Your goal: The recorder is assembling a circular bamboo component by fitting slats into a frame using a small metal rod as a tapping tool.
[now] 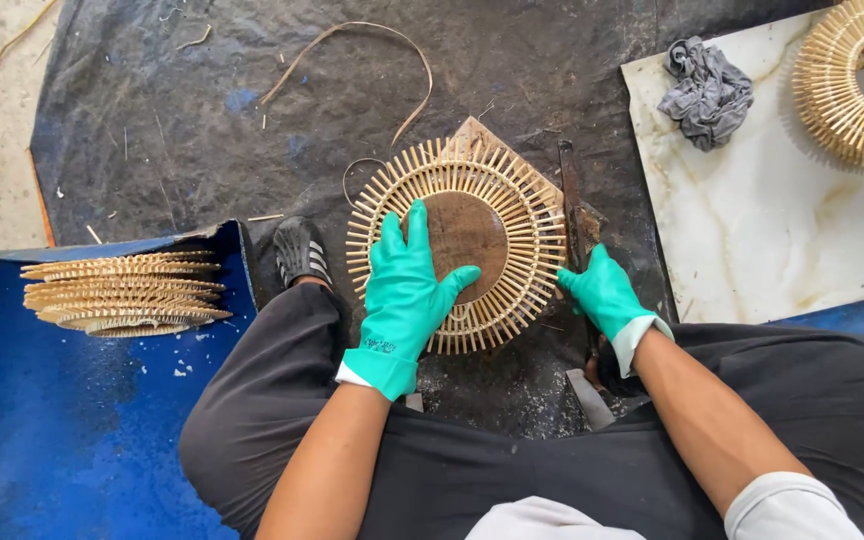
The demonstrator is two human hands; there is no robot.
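Observation:
A round frame of radial bamboo sticks (pixel 512 205) with a brown wooden disc (pixel 472 225) in its middle lies on a dark ground sheet between my knees. My left hand (pixel 404 290), in a green rubber glove, lies flat on the frame's left half with fingers spread and the thumb on the disc. My right hand (pixel 602 290), also green-gloved, touches the frame's right rim with curled fingers; what it grips there is hidden. A dark flat blade (pixel 572 205) lies along the frame's right side.
A stack of similar bamboo discs (pixel 122 292) sits on a blue sheet (pixel 62 430) at left. A white marble slab (pixel 772 230) at right carries a grey rag (pixel 707 90) and a thick bamboo ring (pixel 852 80). A loose cane strip (pixel 352 40) curls beyond the frame. A black sandal (pixel 300 250) shows.

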